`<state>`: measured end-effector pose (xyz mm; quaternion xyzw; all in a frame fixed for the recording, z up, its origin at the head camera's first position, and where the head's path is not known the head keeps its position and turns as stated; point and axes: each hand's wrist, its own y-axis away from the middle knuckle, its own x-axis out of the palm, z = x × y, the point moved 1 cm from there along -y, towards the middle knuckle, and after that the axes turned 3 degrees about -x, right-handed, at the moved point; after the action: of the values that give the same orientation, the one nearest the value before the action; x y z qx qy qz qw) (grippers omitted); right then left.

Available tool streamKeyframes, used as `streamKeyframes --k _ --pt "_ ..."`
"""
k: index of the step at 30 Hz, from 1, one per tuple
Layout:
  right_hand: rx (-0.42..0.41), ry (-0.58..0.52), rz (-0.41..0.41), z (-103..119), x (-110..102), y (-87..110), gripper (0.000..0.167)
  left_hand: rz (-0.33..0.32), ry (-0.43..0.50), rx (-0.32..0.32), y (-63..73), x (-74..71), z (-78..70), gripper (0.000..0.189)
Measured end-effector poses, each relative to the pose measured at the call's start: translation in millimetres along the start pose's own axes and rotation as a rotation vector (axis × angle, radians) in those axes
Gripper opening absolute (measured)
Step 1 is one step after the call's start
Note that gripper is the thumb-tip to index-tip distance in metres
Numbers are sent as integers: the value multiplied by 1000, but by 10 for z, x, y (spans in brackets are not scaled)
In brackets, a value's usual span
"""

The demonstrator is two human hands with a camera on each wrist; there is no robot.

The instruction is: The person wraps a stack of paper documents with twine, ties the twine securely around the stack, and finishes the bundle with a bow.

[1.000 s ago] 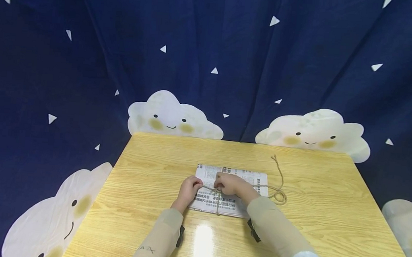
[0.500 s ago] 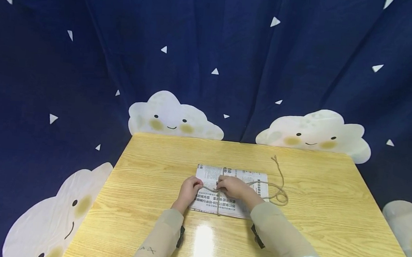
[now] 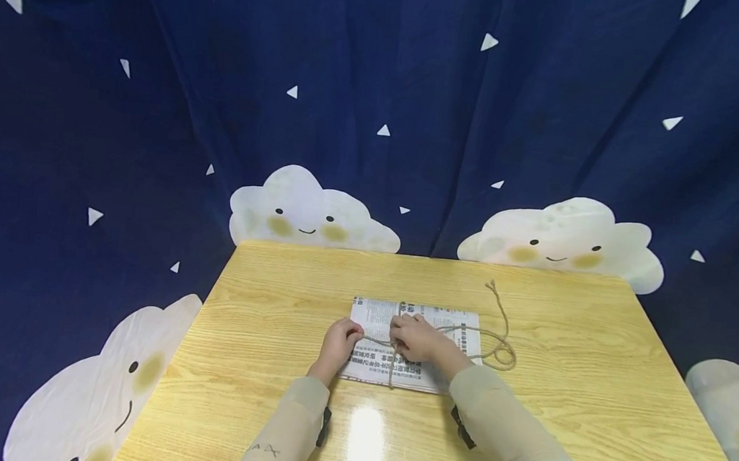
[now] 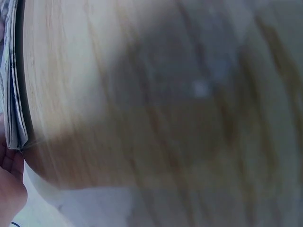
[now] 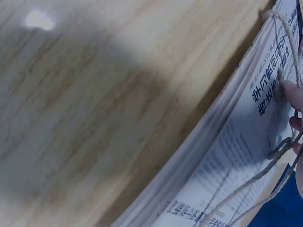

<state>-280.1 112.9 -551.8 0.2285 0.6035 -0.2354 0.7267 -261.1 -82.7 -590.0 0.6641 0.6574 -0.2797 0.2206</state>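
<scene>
Two hands work over one stack of folded newspapers (image 3: pixel 372 361) at the middle of the surface (image 3: pixel 562 347). The left hand (image 3: pixel 337 344) pinches string (image 3: pixel 466 328) at the stack's left edge; the right hand (image 3: pixel 418 338) bends its fingers over the crossing, though I cannot tell whether they pinch. Slack string loops past the right edge, with wide room either side. Chinese headlines lie upside down; one sleeve (image 3: pixel 292 427) reads roughly "AX". Four clouds show on the curtain (image 3: pixel 355 77).
</scene>
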Motion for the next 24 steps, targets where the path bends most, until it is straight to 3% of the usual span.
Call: streamKeyframes --k 2,7,10,15,19,24 --pt "23 -46 -14 7 15 9 11 -4 2 4 5 3 -4 5" --pt "85 -143 -75 1 85 39 49 -7 4 17 11 6 -9 5" --pt "131 -152 -127 2 133 73 65 -10 -7 18 15 10 -10 5" --pt "236 -111 -275 43 181 157 77 -20 -17 15 24 19 -11 4" --pt "309 -45 -383 108 215 213 71 -25 -21 16 28 24 -9 5" --pt "366 -31 -404 185 269 256 38 -23 -21 19 26 26 -14 5"
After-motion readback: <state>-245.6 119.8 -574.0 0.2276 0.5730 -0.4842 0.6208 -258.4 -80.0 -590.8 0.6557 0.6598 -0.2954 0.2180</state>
